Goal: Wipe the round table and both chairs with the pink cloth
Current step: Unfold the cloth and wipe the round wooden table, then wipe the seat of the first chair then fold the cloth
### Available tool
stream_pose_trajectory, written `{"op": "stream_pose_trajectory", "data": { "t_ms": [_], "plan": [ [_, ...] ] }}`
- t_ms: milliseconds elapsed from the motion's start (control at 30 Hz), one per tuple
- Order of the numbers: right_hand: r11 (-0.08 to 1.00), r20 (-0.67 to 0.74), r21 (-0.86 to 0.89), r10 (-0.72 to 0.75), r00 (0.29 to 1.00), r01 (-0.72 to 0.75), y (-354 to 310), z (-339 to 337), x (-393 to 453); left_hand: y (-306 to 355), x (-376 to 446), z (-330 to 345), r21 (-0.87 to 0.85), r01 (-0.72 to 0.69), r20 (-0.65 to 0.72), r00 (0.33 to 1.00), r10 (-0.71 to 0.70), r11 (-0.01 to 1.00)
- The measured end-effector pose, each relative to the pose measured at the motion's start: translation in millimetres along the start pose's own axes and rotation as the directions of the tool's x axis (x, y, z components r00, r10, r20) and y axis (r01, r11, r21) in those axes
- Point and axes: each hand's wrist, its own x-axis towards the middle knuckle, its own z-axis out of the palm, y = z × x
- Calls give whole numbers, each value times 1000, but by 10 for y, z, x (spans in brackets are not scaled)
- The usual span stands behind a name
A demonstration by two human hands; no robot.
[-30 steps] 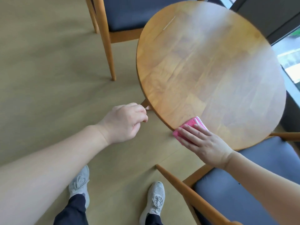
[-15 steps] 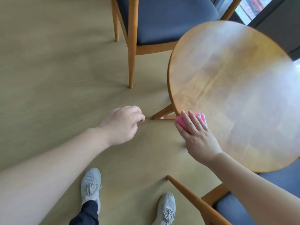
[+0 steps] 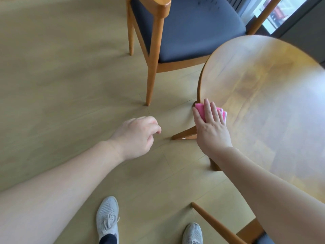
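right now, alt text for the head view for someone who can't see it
The right hand presses a pink cloth flat on the left edge of a round wooden table. The left hand hangs loosely curled over the floor, holding nothing. A blue-seated chair stands beyond the table; two grey shoes show below.

Open floor (image 3: 61, 85) left of the table (image 3: 263, 103), wide room there. Far chair (image 3: 184, 29) stands just beside the table's far-left rim; its front leg (image 3: 152, 76) narrows the gap at the edge. Table leg (image 3: 184, 134) splays out under the rim. Near chair's leg (image 3: 216, 224) juts in at bottom right. Tabletop right of the hands bare.
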Motion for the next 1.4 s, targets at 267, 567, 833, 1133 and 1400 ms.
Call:
{"op": "stream_pose_trajectory", "data": {
  "t_ms": [267,567,833,1133,1400],
  "plan": [
    [967,60,108,227,972,-233,-154,-188,702,-186,132,-149,-4,23,40,999,-23,1000],
    [741,155,578,313,937,-343,58,-918,722,-12,399,-711,-56,19,18,1000,-18,998],
    [657,135,736,93,987,-162,-371,-2686,387,724,597,-2145,-176,-27,-98,995,9,984],
    [507,-115,859,46,992,76,-807,-4612,144,1408,486,-3985,-239,-184,-108,981,162,953],
    [397,-125,911,-3,992,116,-530,-4888,458,1492,887,-4591,-281,-151,-204,974,95,948]
  ]
}}
